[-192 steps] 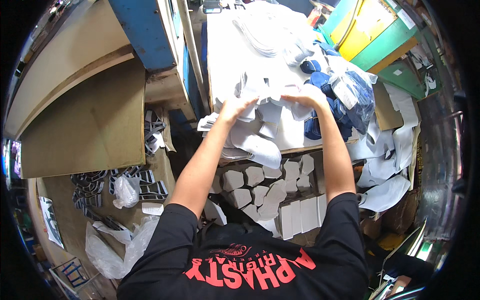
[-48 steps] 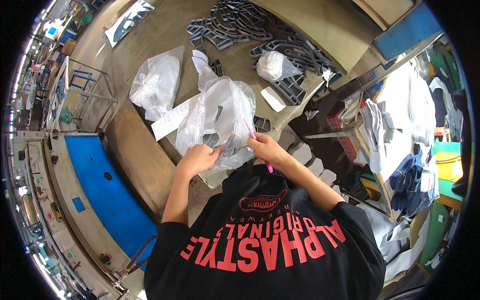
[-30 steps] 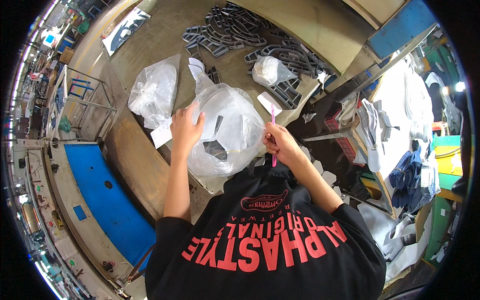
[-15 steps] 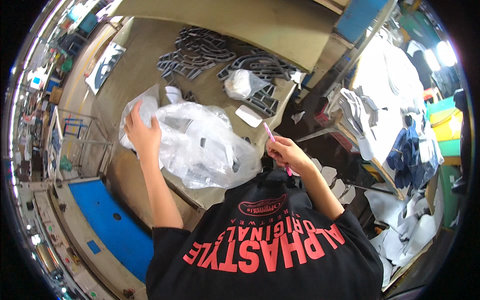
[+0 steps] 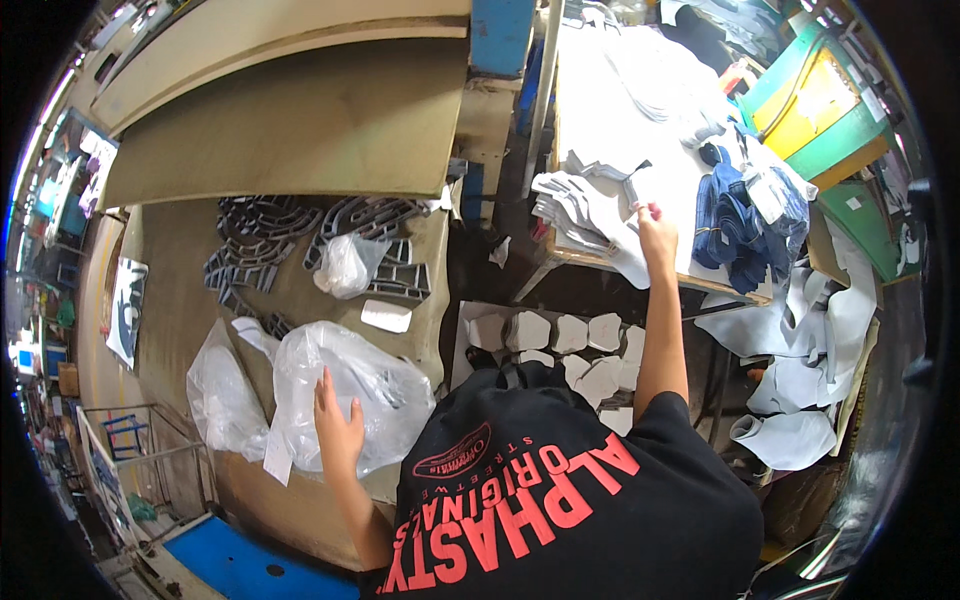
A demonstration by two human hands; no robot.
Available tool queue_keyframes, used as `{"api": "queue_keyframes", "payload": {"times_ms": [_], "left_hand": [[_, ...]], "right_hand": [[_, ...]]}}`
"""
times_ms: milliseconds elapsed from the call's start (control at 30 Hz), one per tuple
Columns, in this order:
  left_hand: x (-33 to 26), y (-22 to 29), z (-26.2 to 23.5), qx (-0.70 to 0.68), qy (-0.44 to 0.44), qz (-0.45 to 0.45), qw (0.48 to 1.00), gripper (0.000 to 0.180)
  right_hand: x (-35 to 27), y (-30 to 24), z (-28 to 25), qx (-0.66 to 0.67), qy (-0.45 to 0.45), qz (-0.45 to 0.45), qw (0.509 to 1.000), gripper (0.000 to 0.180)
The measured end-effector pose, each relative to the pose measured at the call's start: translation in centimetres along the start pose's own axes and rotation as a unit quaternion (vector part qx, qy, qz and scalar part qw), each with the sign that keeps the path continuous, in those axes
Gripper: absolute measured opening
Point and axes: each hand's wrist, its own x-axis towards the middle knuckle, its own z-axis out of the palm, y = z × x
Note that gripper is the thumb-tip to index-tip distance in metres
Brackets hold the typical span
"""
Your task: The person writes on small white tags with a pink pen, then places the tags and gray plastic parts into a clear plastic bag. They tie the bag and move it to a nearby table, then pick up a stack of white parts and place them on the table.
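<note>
plastic bag (image 5: pixel 345 390) under left hand (image 5: pixel 338 432) fingers (image 5: pixel 324 385)

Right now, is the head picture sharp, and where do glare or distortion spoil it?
Head view: mostly sharp at centre; strong fisheye bending, board edge curves; black rim around; soft glare on clear plastic bag under left hand; right hand slightly soft.
</note>
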Motion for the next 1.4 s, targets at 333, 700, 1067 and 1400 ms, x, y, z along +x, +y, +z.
{"api": "queue_keyframes", "payload": {"times_ms": [333, 700, 1067, 1400], "left_hand": [[2.1, 3.2, -0.1, -0.064, 0.119, 0.022, 0.99, 0.036], [-0.3, -0.5, 1.8, -0.166, -0.046, -0.15, 0.974, 0.023], [-4.3, -2.6, -2.9, 0.179, -0.123, -0.385, 0.897, 0.064], [-3.8, -5.0, -4.9, -0.484, 0.11, -0.213, 0.841, 0.085]], "right_hand": [[12.2, 8.5, 0.9, -0.025, -0.086, 0.212, 0.973, 0.064], [16.2, 6.8, 0.7, 0.477, -0.135, 0.265, 0.827, 0.043], [12.2, -8.4, -13.2, 0.581, -0.207, -0.069, 0.784, 0.069], [-9.6, -20.6, -5.3, 0.61, -0.335, -0.077, 0.714, 0.078]]}}
